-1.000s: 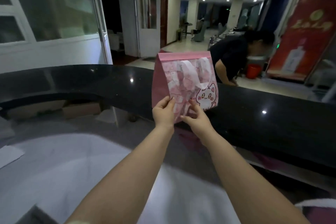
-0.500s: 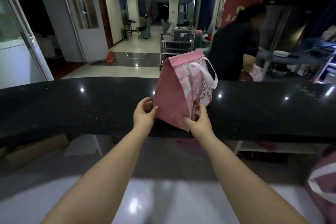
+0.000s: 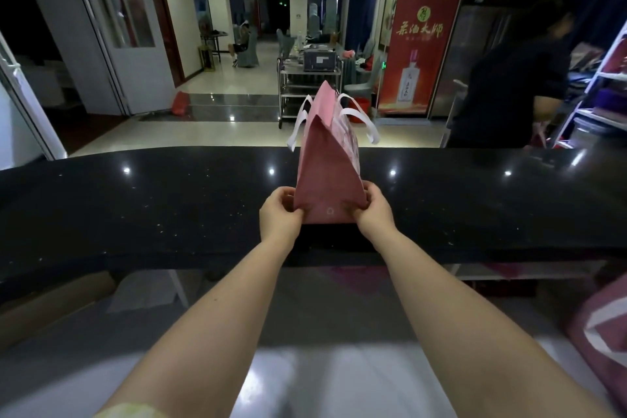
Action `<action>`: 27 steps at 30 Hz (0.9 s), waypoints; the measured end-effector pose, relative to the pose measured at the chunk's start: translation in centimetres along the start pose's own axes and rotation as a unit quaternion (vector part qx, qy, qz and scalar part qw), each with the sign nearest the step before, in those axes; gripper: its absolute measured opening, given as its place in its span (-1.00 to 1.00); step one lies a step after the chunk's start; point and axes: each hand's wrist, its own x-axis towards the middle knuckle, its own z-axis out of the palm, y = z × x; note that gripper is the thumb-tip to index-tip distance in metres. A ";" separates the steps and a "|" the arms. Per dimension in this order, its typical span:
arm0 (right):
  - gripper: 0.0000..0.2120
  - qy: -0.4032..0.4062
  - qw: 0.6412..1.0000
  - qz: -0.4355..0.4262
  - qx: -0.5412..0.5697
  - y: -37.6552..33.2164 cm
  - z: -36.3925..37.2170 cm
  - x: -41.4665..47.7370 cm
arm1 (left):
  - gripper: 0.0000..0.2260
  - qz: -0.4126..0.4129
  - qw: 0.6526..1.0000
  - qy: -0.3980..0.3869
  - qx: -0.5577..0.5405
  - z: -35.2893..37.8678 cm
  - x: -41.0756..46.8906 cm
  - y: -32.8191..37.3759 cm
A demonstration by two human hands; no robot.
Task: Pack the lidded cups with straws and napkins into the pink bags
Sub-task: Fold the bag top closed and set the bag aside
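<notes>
A pink bag (image 3: 325,173) with white handles stands upright on the black counter top (image 3: 135,200), its plain narrow side turned toward me. My left hand (image 3: 280,214) grips its lower left corner and my right hand (image 3: 373,212) grips its lower right corner, thumbs on the near face. What is inside the bag is hidden. A second pink bag (image 3: 600,332) with a white handle shows at the right edge, on the lower work surface. No cups, straws or napkins are in view.
A person in dark clothes (image 3: 515,78) stands beyond the counter at the right, by a shelf rack (image 3: 600,88). A metal cart (image 3: 310,85) and a red banner (image 3: 420,44) stand farther back. Below me lies a pale glossy work surface (image 3: 322,380).
The bag has turned from showing its printed cat face to showing its narrow side. My hands moved to its two lower corners, and my view swung to the right.
</notes>
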 end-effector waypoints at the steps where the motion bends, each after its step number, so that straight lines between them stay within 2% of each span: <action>1: -0.47 0.005 1.000 -0.002 -0.011 0.1 0.0 0.0 | -0.74 -0.001 1.000 -0.002 0.004 0.1 0.1 0.0; 7: -0.50 0.026 0.995 -0.020 -0.091 -0.2 -0.5 -0.6 | -0.73 0.004 1.000 -0.019 0.011 -0.6 -0.4 0.2; 10: -0.58 0.039 0.993 -0.043 -0.103 -1.1 -1.1 -1.7 | -0.74 0.018 1.000 -0.011 0.020 -1.3 -1.1 0.6; 14: -0.69 0.049 0.984 -0.090 -0.148 -2.7 -3.0 -4.0 | -0.74 0.110 0.990 0.017 0.084 -1.8 -3.2 1.9; 16: -0.69 0.049 0.973 -0.119 -0.194 -3.6 -4.5 -5.1 | -0.71 0.187 0.972 0.013 0.139 -1.4 -4.3 3.2; 19: -0.72 0.036 0.947 -0.158 -0.279 -5.0 -7.6 -7.0 | -0.68 0.271 0.932 -0.035 0.238 0.5 -5.9 6.2; 22: -0.72 0.028 0.916 -0.174 -0.360 -5.7 -12.1 -10.0 | -0.67 0.320 0.891 -0.089 0.310 3.6 -8.4 9.0; 27: -0.67 0.053 0.860 -0.173 -0.477 -5.4 -22.3 -16.5 | -0.66 0.399 0.836 -0.143 0.349 10.7 -14.7 13.2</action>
